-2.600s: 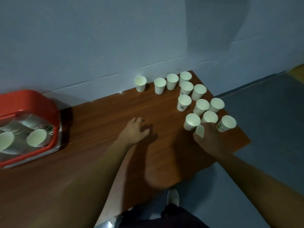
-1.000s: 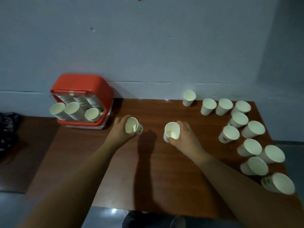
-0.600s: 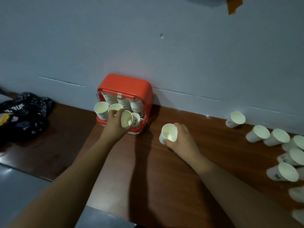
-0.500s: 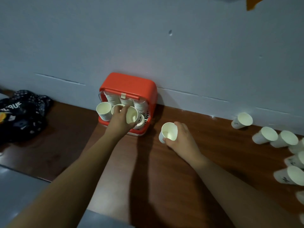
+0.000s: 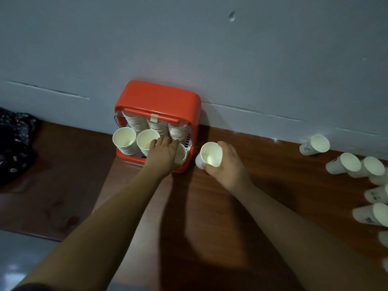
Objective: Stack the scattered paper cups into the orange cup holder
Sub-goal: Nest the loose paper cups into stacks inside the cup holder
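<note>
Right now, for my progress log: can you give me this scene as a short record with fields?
holder: orange cup holder against the wall, three cup stacks inside
left hand: rests on the right stack's front cup; grip hidden
right hand: holds one paper cup, just right of the holder
loose cups: grouped at the right end of the table
other: dark bag at far left

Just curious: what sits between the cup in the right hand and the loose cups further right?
Beyond the right hand gripping the cup, only bare table reaches the loose cups, per the head view.
</note>
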The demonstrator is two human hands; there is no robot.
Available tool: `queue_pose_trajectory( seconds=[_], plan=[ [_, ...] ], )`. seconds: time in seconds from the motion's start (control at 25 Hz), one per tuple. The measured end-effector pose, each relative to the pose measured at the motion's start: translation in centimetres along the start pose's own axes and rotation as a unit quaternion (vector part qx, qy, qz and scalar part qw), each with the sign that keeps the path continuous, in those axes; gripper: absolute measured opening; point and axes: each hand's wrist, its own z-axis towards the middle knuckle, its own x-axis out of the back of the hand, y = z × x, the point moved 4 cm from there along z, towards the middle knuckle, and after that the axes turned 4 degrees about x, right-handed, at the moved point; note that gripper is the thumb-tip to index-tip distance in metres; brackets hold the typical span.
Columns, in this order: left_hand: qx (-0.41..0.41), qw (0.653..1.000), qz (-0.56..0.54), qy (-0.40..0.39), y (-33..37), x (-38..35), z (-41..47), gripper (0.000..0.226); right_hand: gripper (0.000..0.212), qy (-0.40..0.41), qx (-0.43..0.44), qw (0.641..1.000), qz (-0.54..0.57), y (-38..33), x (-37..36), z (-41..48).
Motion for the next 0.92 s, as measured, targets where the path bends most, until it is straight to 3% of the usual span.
queue_pose_trajectory(
  seconds=[0.24,0.4,0.6,0.92],
  plan=[
    [0.012,0.988,-0.109,0.106,-5.0,1.4,-1.3,0.071,0.072,-0.005,0.047,0.997,0.063,-3.3,-2.9,2.4],
    [0.062,0.987,-0.123,0.081,-7.8,1.1,-1.1,0.077,0.073,-0.013,0.083,0.995,0.052,-5.5,-5.5,3.4],
    [0.062,0.987,-0.127,0.075,-8.6,0.6,-0.1,0.074,0.068,-0.018,0.127,0.988,-0.09,-5.8,-8.5,4.9],
    [0.046,0.986,-0.132,0.087,-8.9,0.9,-0.4,0.067,0.07,-0.095,0.062,0.986,-0.124,-3.6,-11.5,6.3]
  ],
)
